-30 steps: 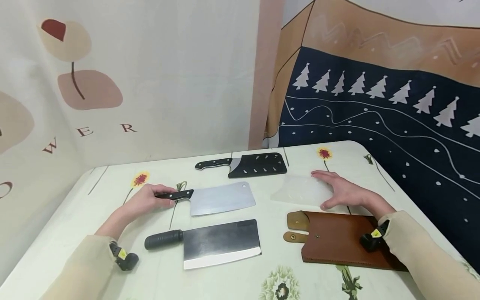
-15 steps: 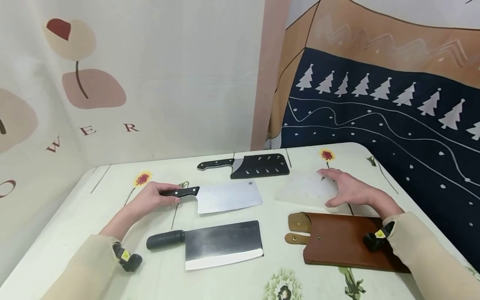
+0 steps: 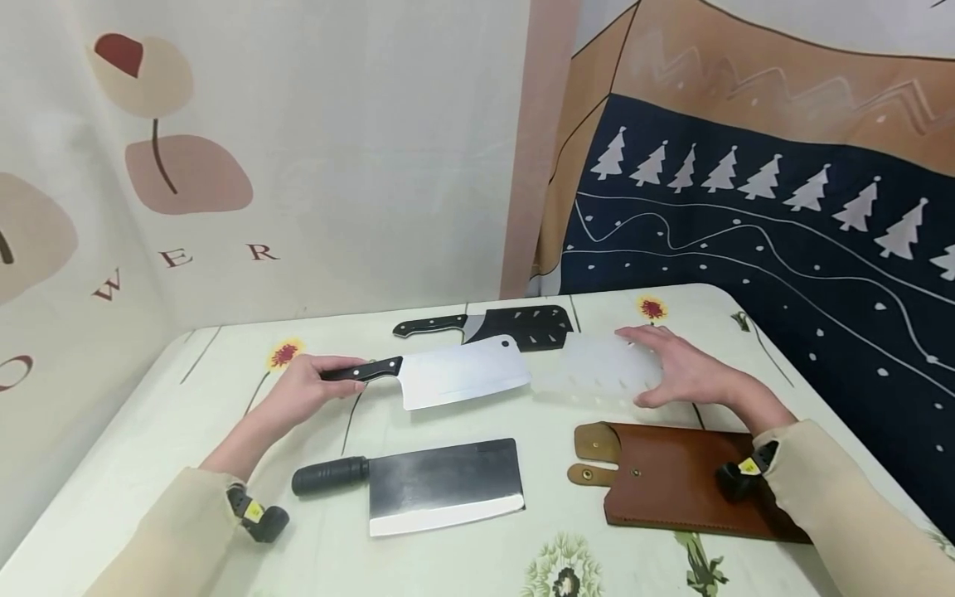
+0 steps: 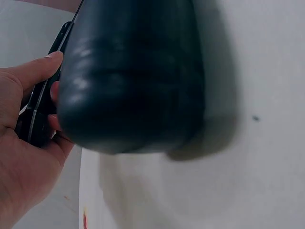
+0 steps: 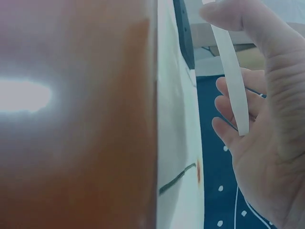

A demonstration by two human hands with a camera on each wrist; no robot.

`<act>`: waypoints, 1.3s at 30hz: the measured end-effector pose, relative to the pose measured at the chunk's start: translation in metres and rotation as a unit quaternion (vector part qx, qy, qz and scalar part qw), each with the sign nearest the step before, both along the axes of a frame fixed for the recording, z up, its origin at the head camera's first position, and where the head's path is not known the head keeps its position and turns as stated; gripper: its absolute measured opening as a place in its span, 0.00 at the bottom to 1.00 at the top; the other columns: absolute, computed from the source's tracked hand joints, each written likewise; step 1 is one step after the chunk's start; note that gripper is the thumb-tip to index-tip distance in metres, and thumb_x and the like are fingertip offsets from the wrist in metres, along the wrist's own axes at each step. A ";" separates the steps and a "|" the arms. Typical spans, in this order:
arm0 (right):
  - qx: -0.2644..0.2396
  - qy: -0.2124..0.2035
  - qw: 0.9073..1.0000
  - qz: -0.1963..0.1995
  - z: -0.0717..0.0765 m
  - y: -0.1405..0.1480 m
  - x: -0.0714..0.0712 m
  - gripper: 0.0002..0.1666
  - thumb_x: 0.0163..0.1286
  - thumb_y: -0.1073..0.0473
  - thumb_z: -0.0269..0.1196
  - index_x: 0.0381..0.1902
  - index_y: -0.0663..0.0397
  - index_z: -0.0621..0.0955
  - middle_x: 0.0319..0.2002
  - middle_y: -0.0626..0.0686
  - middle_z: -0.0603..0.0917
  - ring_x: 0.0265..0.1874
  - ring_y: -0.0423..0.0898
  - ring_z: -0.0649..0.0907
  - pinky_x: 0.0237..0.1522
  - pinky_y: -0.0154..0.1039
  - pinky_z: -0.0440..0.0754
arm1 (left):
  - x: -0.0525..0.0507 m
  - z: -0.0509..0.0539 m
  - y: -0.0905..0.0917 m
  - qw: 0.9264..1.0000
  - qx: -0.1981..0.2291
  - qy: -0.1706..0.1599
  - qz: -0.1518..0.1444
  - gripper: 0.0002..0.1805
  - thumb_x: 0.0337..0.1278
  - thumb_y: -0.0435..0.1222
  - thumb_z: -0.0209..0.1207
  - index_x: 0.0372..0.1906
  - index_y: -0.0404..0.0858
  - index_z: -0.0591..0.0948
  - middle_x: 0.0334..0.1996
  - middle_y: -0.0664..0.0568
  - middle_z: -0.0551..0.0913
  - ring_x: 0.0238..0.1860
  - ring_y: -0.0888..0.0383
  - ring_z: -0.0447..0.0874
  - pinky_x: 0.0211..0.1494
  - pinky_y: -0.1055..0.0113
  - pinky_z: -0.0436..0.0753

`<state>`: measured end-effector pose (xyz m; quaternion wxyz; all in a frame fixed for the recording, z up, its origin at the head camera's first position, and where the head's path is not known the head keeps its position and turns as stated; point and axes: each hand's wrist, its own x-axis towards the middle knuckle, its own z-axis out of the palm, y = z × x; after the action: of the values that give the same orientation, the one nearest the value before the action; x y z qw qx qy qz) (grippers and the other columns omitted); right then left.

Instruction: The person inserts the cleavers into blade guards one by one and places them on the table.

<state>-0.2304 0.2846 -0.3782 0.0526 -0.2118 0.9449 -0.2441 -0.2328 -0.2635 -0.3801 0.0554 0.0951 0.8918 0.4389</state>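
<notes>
My left hand [image 3: 302, 394] grips the black handle [image 3: 366, 371] of a cleaver with a shiny steel blade [image 3: 464, 373]. Its blade is held just above the table, its tip close to a translucent white blade guard [image 3: 604, 365]. My right hand [image 3: 682, 369] holds that guard by its right end, thumb on the near edge and fingers on the far one. In the right wrist view the white guard [image 5: 231, 81] stands edge-on between thumb and fingers. The left wrist view has the left hand [image 4: 28, 143] around the black handle [image 4: 40, 114].
A second cleaver with a dark blade [image 3: 443, 481] and thick black handle [image 3: 328, 477] lies in front. A brown leather sheath [image 3: 694, 481] lies under the right forearm. Farther back lies a cleaver in a black slotted guard [image 3: 548, 319]. A flowered cloth covers the table [image 3: 433, 572].
The left hand has raised the cleaver off the table and moved it right, toward the guard. The right hand has lifted the white guard and shifted it slightly left.
</notes>
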 end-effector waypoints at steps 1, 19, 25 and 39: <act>-0.002 0.001 1.000 0.000 0.001 -0.001 0.000 0.58 0.47 0.49 0.78 0.75 0.58 0.68 0.73 0.65 0.68 0.68 0.65 0.65 0.64 0.72 0.64 | 0.000 0.001 0.001 1.000 0.002 0.001 0.000 0.24 0.55 0.33 0.74 0.58 0.32 0.85 0.38 0.47 0.85 0.30 0.57 0.73 0.28 0.67 0.69; -0.026 -0.011 0.999 0.040 0.013 -0.022 0.009 0.59 0.43 0.50 0.77 0.75 0.53 0.69 0.73 0.63 0.68 0.71 0.63 0.64 0.64 0.72 0.65 | 0.002 0.004 0.005 0.999 0.035 0.018 0.028 0.23 0.58 0.37 0.73 0.58 0.32 0.85 0.34 0.51 0.86 0.32 0.59 0.75 0.30 0.67 0.70; -0.029 -0.005 0.998 0.053 0.012 -0.027 0.010 0.58 0.44 0.50 0.77 0.75 0.53 0.70 0.72 0.63 0.69 0.70 0.63 0.65 0.64 0.72 0.66 | 0.002 0.005 0.003 0.998 0.048 0.013 0.033 0.24 0.58 0.35 0.72 0.59 0.30 0.84 0.34 0.52 0.87 0.33 0.60 0.78 0.31 0.68 0.72; -0.035 -0.005 0.998 0.059 0.010 -0.033 0.010 0.57 0.45 0.51 0.77 0.75 0.55 0.70 0.73 0.63 0.69 0.70 0.62 0.66 0.64 0.69 0.67 | 0.003 0.010 0.003 0.998 0.057 -0.006 0.033 0.26 0.61 0.38 0.71 0.61 0.31 0.83 0.35 0.53 0.88 0.36 0.62 0.79 0.35 0.68 0.74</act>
<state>-0.2204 0.2516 -0.3686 0.0639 -0.2680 0.9212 -0.2749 -0.2296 -0.2601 -0.3705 0.0406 0.0665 0.8676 0.4910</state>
